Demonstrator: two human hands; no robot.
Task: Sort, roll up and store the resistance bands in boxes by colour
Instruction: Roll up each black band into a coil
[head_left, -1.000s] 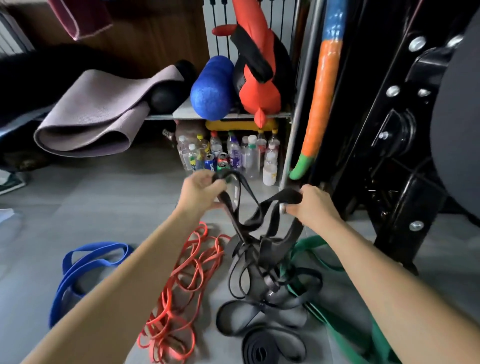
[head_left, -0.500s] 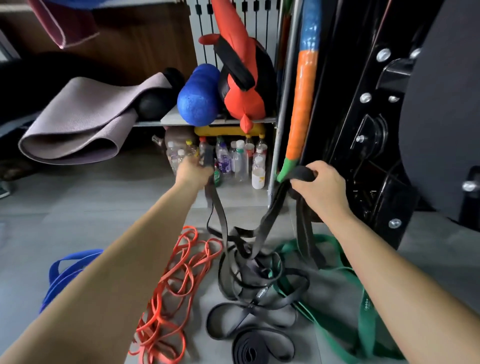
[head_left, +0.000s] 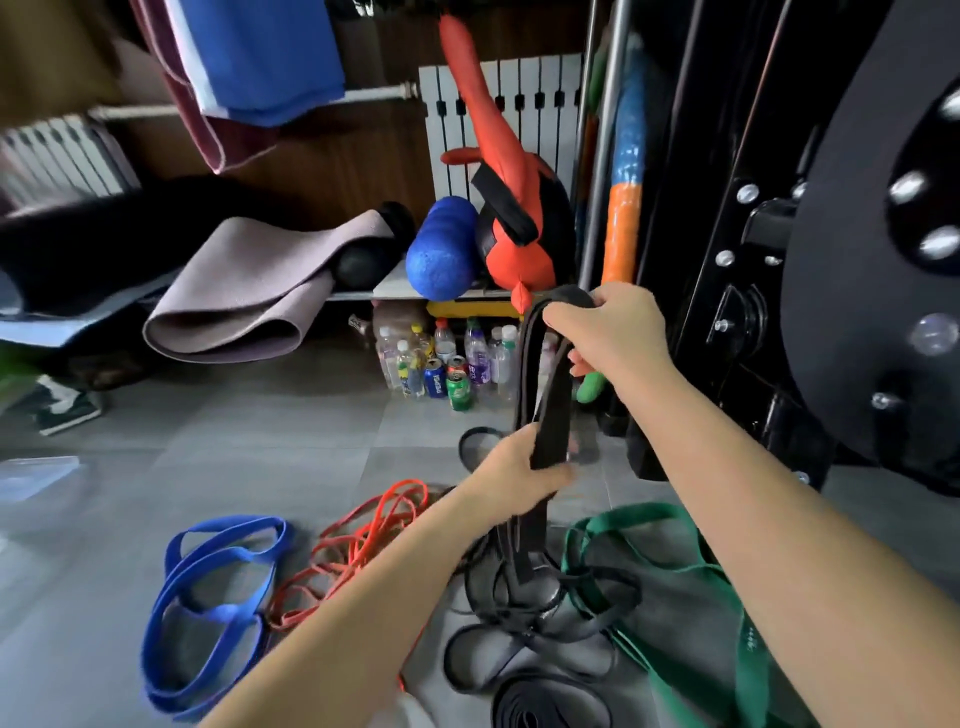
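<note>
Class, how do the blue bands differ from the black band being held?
The blue bands lie untouched on the floor; the black band is lifted, gripped by the left hand below and right hand above. The blue bands sprawl in open loops; the black band runs straight between the hands. Neither is rolled.

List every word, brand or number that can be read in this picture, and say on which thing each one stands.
"PEPSI": runs vertically on the blue can, which stands among the bottles.
Green can: the label is too blurred to read.
Bottles: the labels are too small to read.
Green band: it bears small pale print, too small to read.
No other text can be read.
</note>
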